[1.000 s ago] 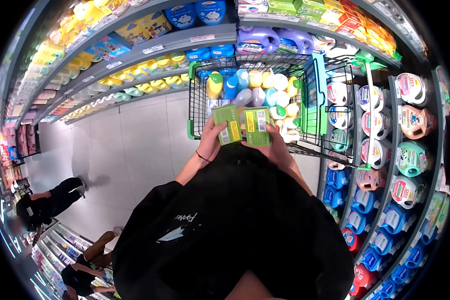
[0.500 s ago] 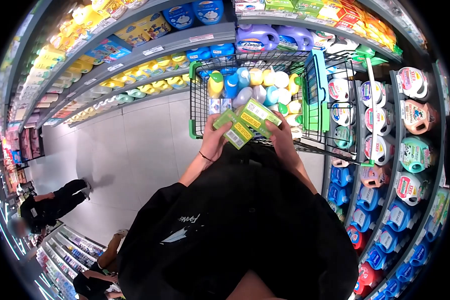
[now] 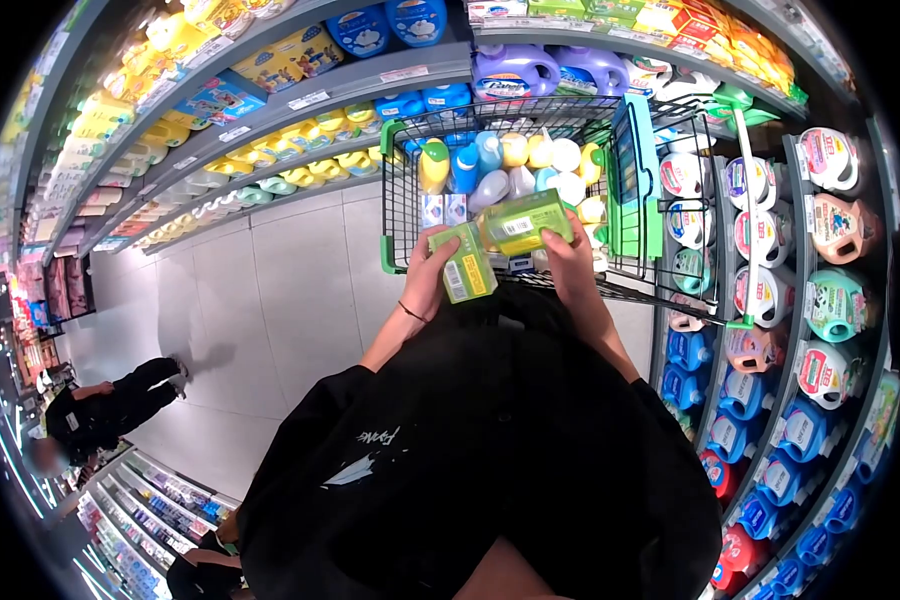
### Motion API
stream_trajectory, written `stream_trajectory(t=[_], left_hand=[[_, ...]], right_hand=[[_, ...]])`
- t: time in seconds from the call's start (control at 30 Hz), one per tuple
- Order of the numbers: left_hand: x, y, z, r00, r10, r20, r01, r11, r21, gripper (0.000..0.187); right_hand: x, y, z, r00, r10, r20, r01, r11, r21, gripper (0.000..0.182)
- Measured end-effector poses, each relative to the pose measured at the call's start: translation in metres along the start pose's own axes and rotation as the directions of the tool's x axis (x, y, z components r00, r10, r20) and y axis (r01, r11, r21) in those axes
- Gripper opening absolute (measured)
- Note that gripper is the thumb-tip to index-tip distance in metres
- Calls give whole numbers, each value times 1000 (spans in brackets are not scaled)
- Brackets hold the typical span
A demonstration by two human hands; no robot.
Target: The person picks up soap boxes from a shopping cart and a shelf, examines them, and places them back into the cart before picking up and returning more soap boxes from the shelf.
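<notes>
My left hand [image 3: 427, 277] is closed on a small green box [image 3: 464, 262] with a yellow label and a barcode. A second green box [image 3: 521, 222] is gripped in my right hand [image 3: 571, 254]; a white label with a barcode shows on its side. Both boxes are close together over the near side of a black wire shopping cart [image 3: 394, 200] with green corners. Inside the cart lie a yellow bottle with a green cap [image 3: 434, 166], a blue bottle [image 3: 464, 169], several white and pale bottles, and small white-and-blue boxes [image 3: 443, 211].
Shelves of detergent jugs [image 3: 832, 235] rise on the right, beside the cart's handle [image 3: 742, 210]. More shelves with yellow bottles [image 3: 260, 155] curve along the left and back. On the tiled floor [image 3: 220, 320] at left stands a person in black [image 3: 110, 400]; another person [image 3: 205, 570] is lower down.
My right hand has turned its green box, so a different side faces up. The left-hand box is tilted more upright. The person at lower left has moved partly behind my sleeve.
</notes>
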State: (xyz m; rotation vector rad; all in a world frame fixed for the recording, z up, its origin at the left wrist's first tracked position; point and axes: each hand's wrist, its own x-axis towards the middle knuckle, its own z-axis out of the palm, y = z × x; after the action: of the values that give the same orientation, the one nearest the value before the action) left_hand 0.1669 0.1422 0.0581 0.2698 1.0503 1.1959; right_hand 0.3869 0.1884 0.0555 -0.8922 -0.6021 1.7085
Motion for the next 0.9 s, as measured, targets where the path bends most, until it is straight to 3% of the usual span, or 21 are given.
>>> stream_trajectory(t=[0.17,0.4,0.8,0.9], left_hand=[[-3,5,7,999,-32,2,32,998,49,35],[1,2,9,998,-47,37,44,996,72,36],[-1,1,15,998,-57,23,56,997,55,37],[-2,-2,11,999,-49,2,49,998,42,37]], right_hand=[[-6,-18,3,997,76,-3,-76,995,59,33],[-10,-15,6,988,139,-73,-137,990,39,31],[-8,-5,0,976,218,6,-218,976,3,49],[-7,3,0,981,195,-20,-196,973,-119,60]])
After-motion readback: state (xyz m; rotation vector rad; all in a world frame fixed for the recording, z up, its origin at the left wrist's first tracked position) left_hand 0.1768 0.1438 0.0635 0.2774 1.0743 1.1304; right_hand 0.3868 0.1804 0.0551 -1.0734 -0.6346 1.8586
